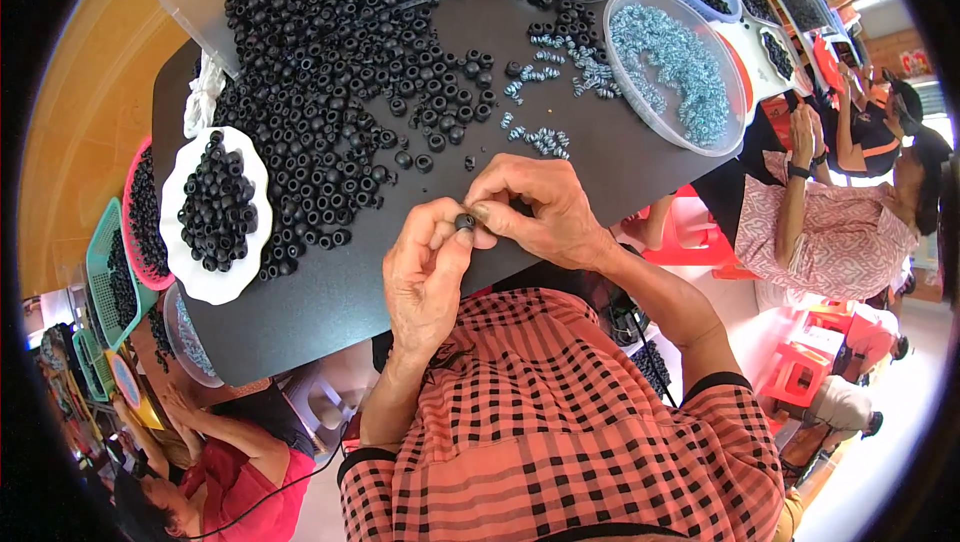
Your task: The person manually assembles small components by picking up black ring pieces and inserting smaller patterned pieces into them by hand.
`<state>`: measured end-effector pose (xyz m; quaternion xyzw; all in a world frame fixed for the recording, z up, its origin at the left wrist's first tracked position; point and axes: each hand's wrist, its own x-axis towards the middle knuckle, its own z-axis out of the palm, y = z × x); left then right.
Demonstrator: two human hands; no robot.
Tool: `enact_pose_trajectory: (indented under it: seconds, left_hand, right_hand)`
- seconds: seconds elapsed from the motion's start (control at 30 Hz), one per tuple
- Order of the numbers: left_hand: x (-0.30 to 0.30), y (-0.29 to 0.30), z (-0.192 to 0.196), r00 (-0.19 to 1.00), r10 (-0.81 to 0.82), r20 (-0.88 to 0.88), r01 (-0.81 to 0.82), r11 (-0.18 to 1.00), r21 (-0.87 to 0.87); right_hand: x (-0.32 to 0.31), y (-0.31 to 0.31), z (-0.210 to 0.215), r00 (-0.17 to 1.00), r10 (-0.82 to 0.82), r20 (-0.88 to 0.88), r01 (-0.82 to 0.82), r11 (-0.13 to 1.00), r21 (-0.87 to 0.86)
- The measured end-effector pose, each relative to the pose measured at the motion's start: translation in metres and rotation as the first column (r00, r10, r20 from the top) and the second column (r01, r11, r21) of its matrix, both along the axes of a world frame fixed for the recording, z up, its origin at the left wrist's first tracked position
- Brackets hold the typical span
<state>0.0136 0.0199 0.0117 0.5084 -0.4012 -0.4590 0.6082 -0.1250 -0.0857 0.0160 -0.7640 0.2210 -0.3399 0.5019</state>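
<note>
1 round black holed bead (465, 223) | pinched between thumb and fingers of left grip (425, 264) | right grip (545, 212): fingertips closed together just beside bead, contents cannot be told | position: near edge, flat dark-grey counter (320, 314)

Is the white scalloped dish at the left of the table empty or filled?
Filled: black beads are heaped across the middle of the white scalloped dish, leaving its wavy rim bare.

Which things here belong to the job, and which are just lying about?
Job: left hand, right hand, pinched black bead, loose black beads, white plate of beads; likely blue coils.
Apparently just about: white bundle, red stools.
</note>
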Motion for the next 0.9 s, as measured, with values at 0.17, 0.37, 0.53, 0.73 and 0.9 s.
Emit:
enact_pose_trajectory:
  seconds: [0.17, 0.37, 0.53, 0.73, 0.9]
  left_hand:
    - [0.0008, -0.0010, -0.0005, 0.997, -0.029, -0.069, 0.029, 1.000, 0.000]
    - [0.0024, -0.0004, 0.0004, 0.997, -0.028, -0.077, 0.030, 0.999, 0.021]
    - [0.0020, 0.0004, 0.0015, 0.995, -0.019, -0.097, 0.019, 1.000, 0.003]
    - [0.0011, -0.0015, -0.0010, 0.993, -0.057, -0.101, 0.058, 0.998, -0.001]
    - [0.0018, -0.0018, -0.0003, 0.993, -0.076, -0.092, 0.078, 0.997, 0.013]
  right_hand:
    - [-0.0019, -0.0016, 0.0021, 0.999, 0.023, -0.045, -0.019, 0.996, 0.088]
    - [-0.0008, -0.0011, -0.0009, 0.999, -0.001, -0.044, 0.004, 0.997, 0.075]
    - [-0.0011, -0.0013, 0.0007, 0.996, 0.000, -0.086, 0.006, 0.998, 0.061]
    - [0.0007, -0.0005, -0.0020, 0.998, -0.023, -0.061, 0.025, 0.999, 0.031]
    - [0.0010, 0.0000, 0.0002, 0.997, -0.047, -0.066, 0.048, 0.999, 0.020]
